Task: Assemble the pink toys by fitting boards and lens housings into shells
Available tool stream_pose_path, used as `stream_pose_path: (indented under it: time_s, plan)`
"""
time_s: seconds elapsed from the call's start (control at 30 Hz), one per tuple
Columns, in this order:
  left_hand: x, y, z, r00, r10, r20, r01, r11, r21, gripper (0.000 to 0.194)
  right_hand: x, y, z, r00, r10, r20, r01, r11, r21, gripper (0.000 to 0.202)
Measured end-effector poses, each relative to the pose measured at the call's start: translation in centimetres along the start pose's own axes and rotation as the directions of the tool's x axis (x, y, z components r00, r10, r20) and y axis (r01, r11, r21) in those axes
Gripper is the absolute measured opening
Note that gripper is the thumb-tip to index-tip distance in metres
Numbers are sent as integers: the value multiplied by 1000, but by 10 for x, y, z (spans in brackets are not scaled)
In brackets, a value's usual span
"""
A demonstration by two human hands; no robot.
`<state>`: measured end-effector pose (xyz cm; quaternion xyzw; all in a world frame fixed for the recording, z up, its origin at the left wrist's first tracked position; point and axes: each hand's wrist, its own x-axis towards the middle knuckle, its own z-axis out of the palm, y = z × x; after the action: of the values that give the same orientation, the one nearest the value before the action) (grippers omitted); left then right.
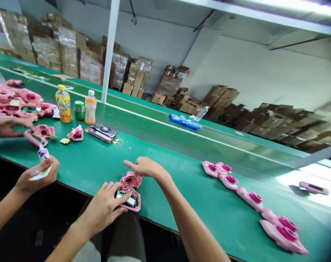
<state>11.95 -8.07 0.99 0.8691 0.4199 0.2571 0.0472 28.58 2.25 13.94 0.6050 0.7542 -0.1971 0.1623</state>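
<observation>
A pink casing half (138, 203) with a circuit board and a white rectangular part inside lies at the table's near edge. My left hand (107, 203) grips it, the index finger over the board and the thumb along the lower rim. Just beyond it is a second pink shell piece (130, 179), its inner side up, close against the first. Above and behind that piece is my right hand (146, 167), one digit stretched out to the left; nothing shows in it, and its other fingers are partly hidden.
At left, another person's hands hold a glue tube (43, 153) and pink shells (36, 138). Beyond stand two bottles (64, 105) (90, 109), a green can (79, 110) and a stacked box (101, 131). Several pink casings (255, 198) line the green table (171, 174) at right.
</observation>
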Motion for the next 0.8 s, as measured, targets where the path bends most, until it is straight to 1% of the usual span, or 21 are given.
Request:
stream_pose_path:
  time_s: [0.03,0.07,0.1,0.17,0.23,0.3,0.33,0.37,0.4,0.43,0.47,0.5,0.53,0.57,0.6,0.63,0.67,0.7,0.73,0.77,0.8]
  plan:
    - [0,1,-1,1000,-11,-5,11,1000,12,53,13,-9,-15,992,3,130,-1,1000,-14,63]
    - [0,2,-1,1000,-23,-13,23,1000,20,53,23,-17,-25,975,-3,221,7,1000,-20,59]
    - [-1,4,0,999,-34,-23,34,999,22,54,32,-24,-30,962,-5,272,11,1000,-18,55]
    - [-3,6,2,997,-51,-57,51,999,-1,54,40,-32,-29,936,-9,352,21,999,-31,53]
    - [-8,8,7,991,-66,-119,57,996,-75,55,38,-32,-24,928,-33,372,51,998,-41,50]
    - [-12,10,14,973,-126,-194,82,972,-221,55,27,-25,-22,939,-67,338,87,995,-45,49]
    - [-14,12,17,955,-179,-238,99,944,-315,54,19,-20,-23,949,-97,300,113,993,-38,49]
    - [-15,13,19,927,-248,-282,114,902,-417,52,10,-15,-24,958,-146,247,155,988,-18,49]
    - [-15,14,21,889,-325,-323,122,847,-517,50,0,-10,-26,960,-215,180,216,976,12,49]
    - [-14,15,22,844,-403,-354,123,787,-604,49,-11,-6,-27,950,-296,97,292,955,49,47]
    - [-12,16,21,798,-474,-373,120,731,-671,49,-21,-2,-27,925,-381,0,379,921,83,42]
    - [-9,17,20,757,-533,-378,119,681,-722,47,-30,0,-27,882,-460,-105,470,876,107,35]
    - [-5,18,17,725,-580,-371,119,637,-762,46,-38,2,-27,827,-524,-201,551,826,114,28]
    - [-1,19,13,708,-610,-355,118,598,-793,44,-45,3,-27,772,-573,-274,617,780,107,24]
    - [4,20,8,702,-628,-336,116,567,-816,42,-50,4,-28,720,-613,-324,670,737,93,24]
    - [10,21,3,703,-638,-314,116,538,-835,42,-54,4,-30,677,-648,-349,710,700,78,26]
    - [15,22,-3,708,-642,-294,115,516,-849,43,-56,3,-33,646,-679,-349,740,669,67,27]
    - [19,23,-8,714,-643,-275,119,499,-858,44,-57,2,-36,627,-704,-333,760,647,64,28]
    - [23,24,-13,722,-641,-262,129,496,-859,46,-57,0,-41,619,-723,-307,772,633,66,29]
    - [25,25,-18,726,-635,-262,140,509,-849,47,-56,-3,-46,622,-732,-276,773,631,68,28]
    - [27,25,-22,734,-620,-278,152,549,-822,48,-55,-6,-50,640,-728,-244,761,645,69,26]
